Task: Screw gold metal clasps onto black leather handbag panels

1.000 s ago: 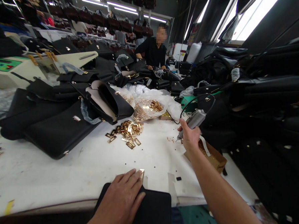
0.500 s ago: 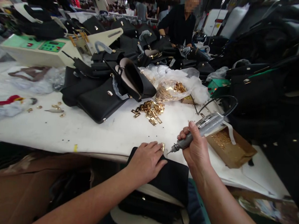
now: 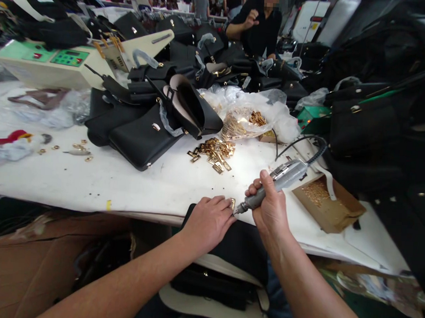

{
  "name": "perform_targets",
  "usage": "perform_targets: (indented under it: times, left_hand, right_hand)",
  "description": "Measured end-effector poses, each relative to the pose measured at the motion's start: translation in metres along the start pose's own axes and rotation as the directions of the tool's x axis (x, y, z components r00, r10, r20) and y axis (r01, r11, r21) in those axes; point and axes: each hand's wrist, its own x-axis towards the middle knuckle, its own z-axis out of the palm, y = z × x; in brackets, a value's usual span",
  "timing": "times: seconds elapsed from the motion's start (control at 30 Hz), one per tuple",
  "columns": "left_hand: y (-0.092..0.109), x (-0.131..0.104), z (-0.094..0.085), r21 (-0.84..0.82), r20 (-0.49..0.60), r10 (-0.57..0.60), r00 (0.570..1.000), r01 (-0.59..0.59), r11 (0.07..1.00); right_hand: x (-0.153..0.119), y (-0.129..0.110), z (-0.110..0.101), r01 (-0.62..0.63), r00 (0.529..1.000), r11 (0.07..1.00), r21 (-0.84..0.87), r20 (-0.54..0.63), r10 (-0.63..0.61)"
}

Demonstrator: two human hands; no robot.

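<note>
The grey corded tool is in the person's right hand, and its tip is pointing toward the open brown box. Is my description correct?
Only the direction is wrong. The head view shows the tip of the grey corded tool pointing toward the small gold plate at the left hand, away from the open brown box. The tool is in the right hand.

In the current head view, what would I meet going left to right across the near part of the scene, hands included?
Small gold fittings → yellow strip → left hand, a gold plate at its fingertips → right hand gripping a grey power tool → open cardboard box.
</note>
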Motion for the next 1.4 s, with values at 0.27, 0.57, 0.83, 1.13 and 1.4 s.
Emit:
perform_targets:
  times: [0.27, 0.57, 0.83, 1.13, 1.4]
  left_hand:
    - [-0.001, 0.001, 0.002, 0.017, -0.004, -0.006, 1.000, 0.006, 1.000]
    - [-0.001, 0.000, 0.003, 0.018, -0.003, -0.007, 1.000, 0.008, 1.000]
    - [-0.001, 0.000, 0.003, 0.018, -0.007, 0.001, 1.000, 0.000, 1.000]
    - [-0.001, 0.000, 0.003, 0.015, -0.018, -0.002, 1.000, 0.002, 1.000]
    - [0.001, 0.000, -0.001, -0.011, 0.018, -0.011, 1.000, 0.011, 1.000]
  right_hand:
    - [-0.004, -0.003, 0.004, 0.038, 0.999, 0.999, -0.025, 0.008, -0.038]
    - [-0.008, 0.000, 0.003, 0.046, 0.998, 0.996, -0.073, 0.041, -0.043]
    - [-0.010, -0.001, 0.004, 0.076, 0.997, 0.994, -0.080, 0.028, -0.074]
    - [-0.009, 0.002, 0.000, 0.069, 0.997, 0.993, -0.098, 0.027, -0.067]
    - [0.007, -0.004, 0.006, 0.230, 0.973, 0.967, -0.110, 0.018, -0.229]
